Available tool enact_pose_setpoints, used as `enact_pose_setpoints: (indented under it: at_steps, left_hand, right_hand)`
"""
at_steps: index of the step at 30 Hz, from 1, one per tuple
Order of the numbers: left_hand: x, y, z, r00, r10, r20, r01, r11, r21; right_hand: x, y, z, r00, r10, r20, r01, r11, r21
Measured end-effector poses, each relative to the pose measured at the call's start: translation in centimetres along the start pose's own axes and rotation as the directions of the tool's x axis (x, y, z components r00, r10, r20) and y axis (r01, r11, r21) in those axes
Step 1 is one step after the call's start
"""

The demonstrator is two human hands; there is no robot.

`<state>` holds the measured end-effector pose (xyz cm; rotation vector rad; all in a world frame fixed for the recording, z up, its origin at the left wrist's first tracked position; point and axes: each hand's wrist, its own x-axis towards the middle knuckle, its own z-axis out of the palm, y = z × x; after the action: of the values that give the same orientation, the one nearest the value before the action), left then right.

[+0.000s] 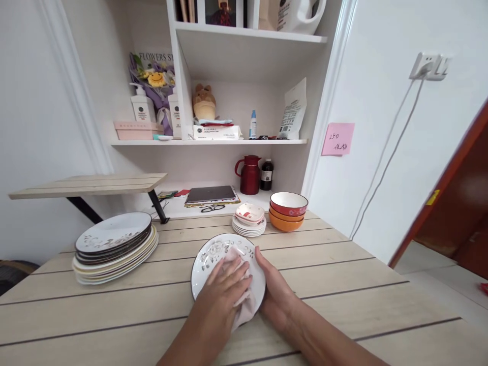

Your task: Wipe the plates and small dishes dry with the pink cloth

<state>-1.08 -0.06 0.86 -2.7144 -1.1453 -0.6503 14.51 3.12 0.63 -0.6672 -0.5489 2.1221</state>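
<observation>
A white plate [205, 277] with a dark rim and a grey flower pattern is tilted above the wooden table, in front of me. My right hand [276, 284] grips its right edge, thumb on the upper rim and the other fingers hidden underneath. Across the plate's face lies a pale pink cloth [247, 305]. My left hand [229, 287] holds this cloth pressed against the plate, its fingers extended over it; part of the cloth hangs past the near edge.
To the left stands a tall stack of plates [114, 234], near a small raised wooden shelf [91, 184]. Small dishes [249, 223] and stacked bowls [287, 213] sit at the table's back. Behind them are a laptop [211, 193], glasses [212, 208] and a red jug [250, 175].
</observation>
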Motion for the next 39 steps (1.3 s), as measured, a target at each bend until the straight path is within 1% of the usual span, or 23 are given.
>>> enact_pose_setpoints:
  at_steps: [4,7,10,13,14,16,19,22,23,25,27,29,30,32,34,36,39]
  left_hand:
    - [0.0,-0.1,0.9,0.994,-0.039,-0.103,0.055,0.986,0.155]
    - [-0.2,0.0,1.3,0.985,-0.096,-0.146,0.124,0.973,0.197]
    - [-0.3,0.3,1.0,0.963,-0.184,-0.198,0.218,0.961,0.171]
    - [-0.4,0.6,0.4,0.935,-0.262,-0.239,0.297,0.947,0.125]
    - [-0.4,0.6,0.3,0.932,-0.278,-0.234,0.310,0.944,0.110]
    - [-0.4,0.7,0.4,0.937,-0.293,-0.189,0.312,0.946,0.082]
    - [-0.5,0.6,0.8,0.958,-0.252,-0.139,0.262,0.963,0.061]
    - [-0.5,0.2,1.3,0.973,-0.168,-0.156,0.176,0.983,0.042]
    - [-0.5,0.1,1.4,0.978,-0.126,-0.167,0.135,0.990,0.043]
    - [-0.3,-0.1,1.4,0.984,0.000,-0.178,0.014,0.997,0.076]
    - [0.0,-0.1,1.2,0.975,0.119,-0.188,-0.093,0.985,0.144]
    - [0.2,0.1,0.8,0.963,0.166,-0.211,-0.119,0.969,0.216]
    - [0.3,0.3,0.7,0.957,0.154,-0.245,-0.092,0.964,0.247]
    - [0.3,0.5,0.4,0.940,0.079,-0.333,0.025,0.955,0.297]
    - [0.1,0.5,0.1,0.919,-0.011,-0.394,0.157,0.927,0.341]
    - [-0.3,0.0,-0.2,0.916,-0.083,-0.392,0.248,0.887,0.391]
    - [-1.0,-0.9,-0.6,0.906,-0.175,-0.385,0.342,0.839,0.424]
  right_hand:
    - [-0.3,-0.5,0.2,0.999,-0.013,-0.034,0.013,1.000,-0.001]
    - [-0.5,-0.6,0.6,1.000,-0.027,-0.014,0.027,1.000,0.006]
    - [-0.4,-0.5,0.5,0.998,-0.047,0.033,0.047,0.999,0.016]
    - [0.0,-0.4,0.2,0.998,-0.049,0.051,0.048,0.999,0.022]
    - [0.1,-0.4,0.0,0.998,-0.048,0.045,0.047,0.999,0.022]
    - [0.2,-0.4,-0.1,0.999,-0.038,0.026,0.038,0.999,0.019]
    - [0.2,-0.5,-0.2,0.999,-0.038,-0.004,0.038,0.999,0.011]
    - [0.1,-0.6,0.0,0.999,-0.050,-0.013,0.050,0.999,0.008]
    - [0.1,-0.6,0.1,0.999,-0.047,-0.014,0.047,0.999,0.002]
    - [-0.1,-0.5,0.3,1.000,-0.019,-0.014,0.019,0.999,-0.029]
    - [-0.4,-0.4,0.5,1.000,0.018,-0.020,-0.019,0.997,-0.079]
    - [-0.8,-0.2,0.7,0.999,0.045,-0.020,-0.047,0.991,-0.123]
    - [-0.9,0.0,0.8,0.999,0.051,-0.016,-0.052,0.989,-0.137]
    - [-1.1,0.3,1.0,0.999,0.051,0.008,-0.049,0.989,-0.140]
    - [-1.2,0.6,1.3,0.999,0.033,0.040,-0.028,0.993,-0.117]
    - [-1.2,0.7,1.6,0.999,0.013,0.030,-0.010,0.995,-0.095]
    - [-1.0,0.6,1.6,0.999,0.002,-0.039,-0.005,0.998,-0.061]
